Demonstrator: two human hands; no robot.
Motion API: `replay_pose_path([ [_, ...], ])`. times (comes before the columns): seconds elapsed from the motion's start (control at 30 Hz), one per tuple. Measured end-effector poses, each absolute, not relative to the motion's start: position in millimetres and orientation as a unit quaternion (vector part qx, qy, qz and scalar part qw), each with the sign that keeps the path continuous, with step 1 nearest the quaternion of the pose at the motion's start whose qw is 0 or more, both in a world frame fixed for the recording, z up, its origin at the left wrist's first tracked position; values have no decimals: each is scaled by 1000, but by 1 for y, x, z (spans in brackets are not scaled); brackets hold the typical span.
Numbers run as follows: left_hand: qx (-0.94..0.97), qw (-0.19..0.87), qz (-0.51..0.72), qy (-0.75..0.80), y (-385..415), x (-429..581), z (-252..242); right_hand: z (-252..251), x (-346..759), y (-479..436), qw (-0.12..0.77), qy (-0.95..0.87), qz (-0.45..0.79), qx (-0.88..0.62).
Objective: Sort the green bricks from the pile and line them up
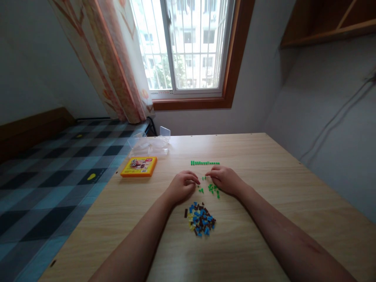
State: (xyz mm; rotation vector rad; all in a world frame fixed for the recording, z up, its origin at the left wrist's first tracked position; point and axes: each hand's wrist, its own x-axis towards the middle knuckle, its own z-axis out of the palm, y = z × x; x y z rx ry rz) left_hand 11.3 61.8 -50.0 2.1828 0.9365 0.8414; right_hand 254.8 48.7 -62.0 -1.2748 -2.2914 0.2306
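My left hand (184, 185) rests on the wooden table (252, 239) with its fingers loosely curved and apart, the tips beside a few small green bricks (201, 190). Opposite it lies my right hand (225, 179), fingers stretched out, the tips close to a tiny upright pair of green pieces (203, 178). No piece shows in either hand. Just under my right palm is a loose cluster of green bricks (212, 188). Beyond both hands runs a straight row of green bricks (205, 163). Nearer to me sits a mixed pile of blue, brown and pale yellow bricks (202, 219).
An orange and yellow box (139, 167) lies at the table's left edge. Behind it are clear plastic trays (151, 145). A bed with a checked cover (58, 176) adjoins the left side. A window (190, 47) and curtain (117, 58) stand beyond the table.
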Motion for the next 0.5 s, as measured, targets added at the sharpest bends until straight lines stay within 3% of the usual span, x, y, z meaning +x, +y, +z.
replay_pose_path([
  [0.5, 900, 221, 219, 305, 62, 6, -52, -66, 257, 48, 242, -852, 85, -457],
])
